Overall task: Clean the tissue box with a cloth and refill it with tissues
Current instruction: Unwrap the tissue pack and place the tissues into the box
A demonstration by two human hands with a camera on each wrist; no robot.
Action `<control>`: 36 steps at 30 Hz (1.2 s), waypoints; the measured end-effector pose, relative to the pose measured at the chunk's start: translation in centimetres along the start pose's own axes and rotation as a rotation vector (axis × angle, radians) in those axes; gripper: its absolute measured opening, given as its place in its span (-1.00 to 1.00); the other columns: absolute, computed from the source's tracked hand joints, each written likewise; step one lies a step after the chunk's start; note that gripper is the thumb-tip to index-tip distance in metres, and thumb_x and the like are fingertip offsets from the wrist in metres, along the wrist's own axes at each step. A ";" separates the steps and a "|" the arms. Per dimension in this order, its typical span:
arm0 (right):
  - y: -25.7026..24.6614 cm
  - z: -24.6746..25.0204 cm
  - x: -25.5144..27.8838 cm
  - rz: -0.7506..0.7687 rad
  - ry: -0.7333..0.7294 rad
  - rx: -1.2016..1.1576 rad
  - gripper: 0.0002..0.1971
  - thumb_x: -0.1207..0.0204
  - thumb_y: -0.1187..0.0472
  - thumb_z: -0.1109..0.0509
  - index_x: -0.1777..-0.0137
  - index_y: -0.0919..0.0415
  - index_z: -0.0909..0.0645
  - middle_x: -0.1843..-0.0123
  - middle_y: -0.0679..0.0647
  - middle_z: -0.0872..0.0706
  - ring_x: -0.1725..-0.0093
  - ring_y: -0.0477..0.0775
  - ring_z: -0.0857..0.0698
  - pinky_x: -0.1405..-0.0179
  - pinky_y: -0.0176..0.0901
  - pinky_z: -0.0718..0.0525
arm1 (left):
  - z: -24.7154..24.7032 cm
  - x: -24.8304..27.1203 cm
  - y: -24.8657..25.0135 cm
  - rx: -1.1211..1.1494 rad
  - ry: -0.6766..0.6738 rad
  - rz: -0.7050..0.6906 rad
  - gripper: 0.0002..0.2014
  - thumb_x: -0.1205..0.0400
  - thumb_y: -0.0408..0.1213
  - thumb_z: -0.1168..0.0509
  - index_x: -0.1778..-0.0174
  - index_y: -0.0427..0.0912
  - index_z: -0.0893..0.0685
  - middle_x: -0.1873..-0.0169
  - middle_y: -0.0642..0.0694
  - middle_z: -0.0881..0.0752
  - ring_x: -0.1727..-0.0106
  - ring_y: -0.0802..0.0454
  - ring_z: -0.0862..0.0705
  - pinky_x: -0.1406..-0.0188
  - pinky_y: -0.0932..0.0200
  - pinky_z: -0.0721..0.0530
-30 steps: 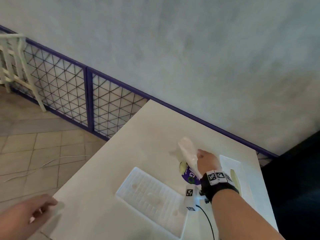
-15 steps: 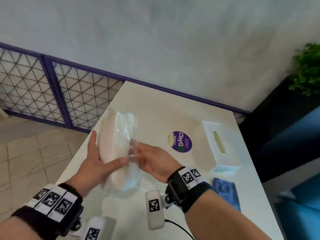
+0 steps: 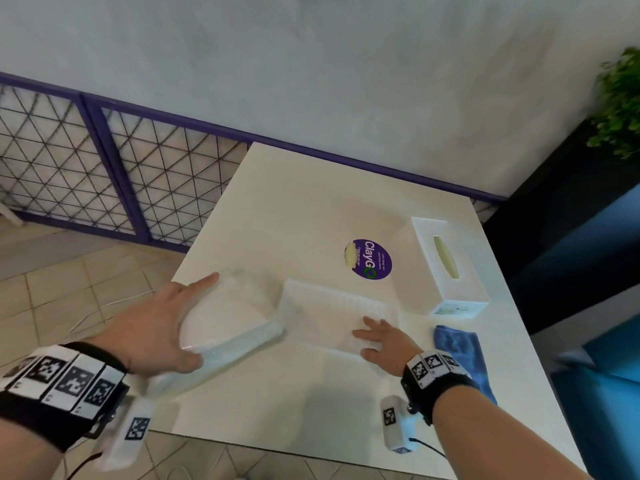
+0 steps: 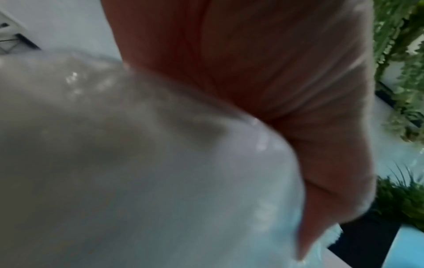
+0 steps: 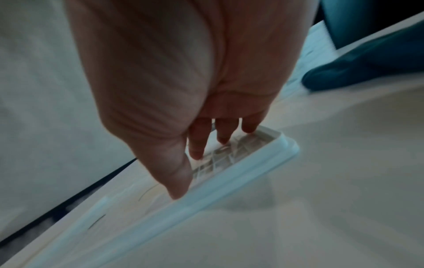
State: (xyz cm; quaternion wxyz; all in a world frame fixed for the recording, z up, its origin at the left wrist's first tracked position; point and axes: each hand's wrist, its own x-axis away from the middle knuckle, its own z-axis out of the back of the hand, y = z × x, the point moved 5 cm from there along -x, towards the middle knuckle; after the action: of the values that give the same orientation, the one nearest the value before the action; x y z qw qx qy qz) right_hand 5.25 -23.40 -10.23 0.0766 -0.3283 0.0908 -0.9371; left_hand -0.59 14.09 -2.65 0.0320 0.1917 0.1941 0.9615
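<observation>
A plastic-wrapped tissue pack point(image 3: 228, 320) lies tilted at the table's left edge, and my left hand point(image 3: 156, 323) grips it with the thumb on its near side. In the left wrist view the pack point(image 4: 137, 163) fills the frame under my palm. My right hand point(image 3: 377, 341) lies flat with straight fingers point(image 5: 197, 145) on the white ribbed base panel point(image 3: 325, 306) of the tissue box. The white box cover point(image 3: 446, 268) with its oval slot stands at the right. A folded blue cloth point(image 3: 460, 351) lies just in front of the cover, right of my right wrist.
A round purple sticker point(image 3: 372, 259) sits mid-table on the white table point(image 3: 311, 195). A purple wire fence point(image 3: 104, 174) runs along the wall to the left. A green plant point(image 3: 620, 105) and dark and blue furniture stand to the right.
Half a second ago both hands held the pack up in the air. Now the left hand alone has it low at the table's left, and the right hand has moved onto the base panel.
</observation>
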 end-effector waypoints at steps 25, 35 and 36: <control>-18.3 1.8 -2.0 0.268 0.182 -0.260 -0.57 -0.53 0.39 -0.37 -0.34 0.02 -0.46 0.17 -0.03 -0.56 0.14 0.01 -0.62 -0.04 -0.07 -0.71 | -8.4 -0.7 -0.6 -0.305 0.094 -0.051 -0.22 -0.36 0.44 0.61 -0.55 0.31 0.42 -0.56 0.00 0.46 -0.57 -0.10 0.48 -0.36 -0.28 0.60; -13.7 1.0 -2.9 -0.019 0.261 -0.195 -0.63 -0.56 0.41 -0.17 -0.19 0.01 -0.65 -0.21 0.06 -0.46 -0.09 0.05 -0.61 -0.15 -0.21 -0.63 | -9.7 0.5 -1.8 -0.392 0.273 -0.150 -0.33 -0.65 0.32 0.14 -0.66 0.13 -0.10 -0.64 -0.15 -0.19 -0.66 -0.18 0.14 -0.47 -0.28 0.22; -13.6 1.0 -2.9 -0.058 0.257 -0.228 -0.63 -0.57 0.36 -0.18 -0.27 0.02 -0.62 -0.31 0.07 -0.47 -0.22 0.09 -0.59 -0.24 -0.13 -0.60 | -9.8 0.5 -1.8 -0.390 0.278 -0.146 -0.33 -0.64 0.32 0.13 -0.67 0.12 -0.10 -0.64 -0.15 -0.20 -0.65 -0.19 0.11 -0.48 -0.29 0.21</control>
State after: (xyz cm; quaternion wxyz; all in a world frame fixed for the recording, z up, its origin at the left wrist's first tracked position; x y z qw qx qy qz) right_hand 7.02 -9.67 -8.18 -0.0004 -0.2147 0.1960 -0.9568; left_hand -4.83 12.24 -11.53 0.1108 0.0331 0.0207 0.9931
